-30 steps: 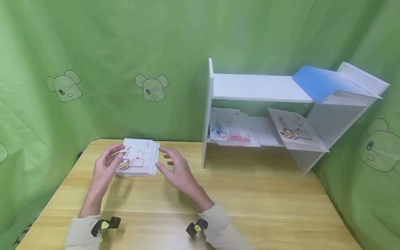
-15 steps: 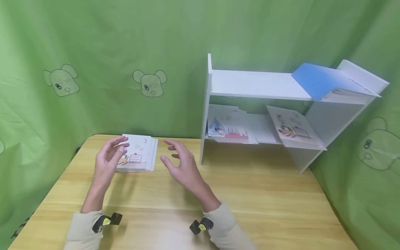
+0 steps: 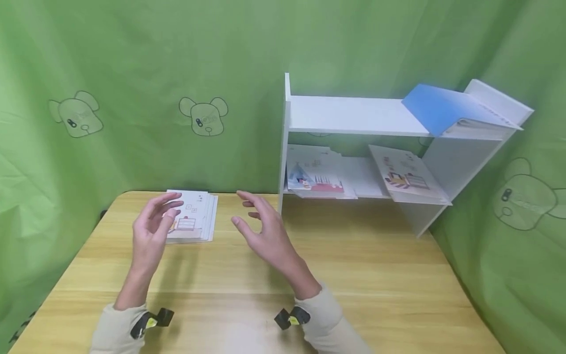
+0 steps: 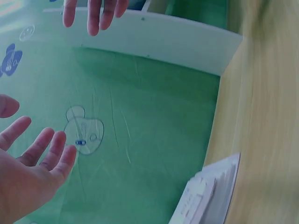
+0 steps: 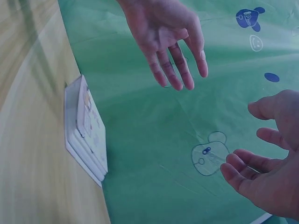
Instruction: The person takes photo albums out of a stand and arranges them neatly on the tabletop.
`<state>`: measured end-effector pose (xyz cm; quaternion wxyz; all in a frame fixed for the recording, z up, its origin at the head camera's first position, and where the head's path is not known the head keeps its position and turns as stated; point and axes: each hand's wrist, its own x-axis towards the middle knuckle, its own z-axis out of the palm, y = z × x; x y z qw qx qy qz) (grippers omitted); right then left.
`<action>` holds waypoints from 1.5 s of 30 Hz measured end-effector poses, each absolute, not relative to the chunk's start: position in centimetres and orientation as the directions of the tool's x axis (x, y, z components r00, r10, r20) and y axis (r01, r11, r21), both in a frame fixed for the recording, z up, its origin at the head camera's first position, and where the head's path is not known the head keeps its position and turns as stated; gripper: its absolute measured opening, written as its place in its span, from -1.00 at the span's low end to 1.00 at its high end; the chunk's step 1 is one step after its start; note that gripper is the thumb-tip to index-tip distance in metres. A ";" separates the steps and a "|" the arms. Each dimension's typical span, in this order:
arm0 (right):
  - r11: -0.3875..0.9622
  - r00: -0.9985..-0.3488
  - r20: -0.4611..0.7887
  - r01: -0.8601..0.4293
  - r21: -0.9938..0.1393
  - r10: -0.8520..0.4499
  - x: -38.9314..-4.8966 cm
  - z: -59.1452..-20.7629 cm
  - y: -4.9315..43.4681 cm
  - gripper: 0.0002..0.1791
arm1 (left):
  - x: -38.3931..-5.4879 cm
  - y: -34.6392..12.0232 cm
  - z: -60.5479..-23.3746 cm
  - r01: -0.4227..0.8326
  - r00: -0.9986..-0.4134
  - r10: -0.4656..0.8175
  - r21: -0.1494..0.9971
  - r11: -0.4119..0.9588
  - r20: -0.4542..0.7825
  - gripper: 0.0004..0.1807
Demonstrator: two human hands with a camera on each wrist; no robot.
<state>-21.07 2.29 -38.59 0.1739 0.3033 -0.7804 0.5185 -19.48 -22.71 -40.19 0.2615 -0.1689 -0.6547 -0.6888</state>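
While the left hand hangs loosely spread, screening the left side of the booklet stack from the head view, the right hand, likewise spread, is apart from it. The stack lies on the worktop by a green curtain; rightward, a white shelf bears a blue folder above and more booklets below.

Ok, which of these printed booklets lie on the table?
The pile partly behind the left hand in the head view. Unlike the left booklets and right booklets on the white rack, it rests on the wooden tabletop.
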 end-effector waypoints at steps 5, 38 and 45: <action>0.257 -0.750 0.598 -0.660 -0.706 -0.282 -19.5 -36.0 3.0 -0.46 | -19.3 -21.7 -39.4 0.605 -0.791 -0.122 0.796 -0.015 0.600 -0.64; 0.319 -0.695 0.682 -0.715 -0.622 -0.228 -16.7 -32.2 7.5 -0.48 | -17.3 -14.9 -35.6 0.593 -0.805 0.001 0.804 0.026 0.594 -0.62; 0.362 -0.711 0.671 -0.693 -0.623 -0.208 -16.9 -32.6 8.8 -0.47 | -17.4 -13.7 -35.3 0.599 -0.800 0.015 0.800 0.024 0.599 -0.61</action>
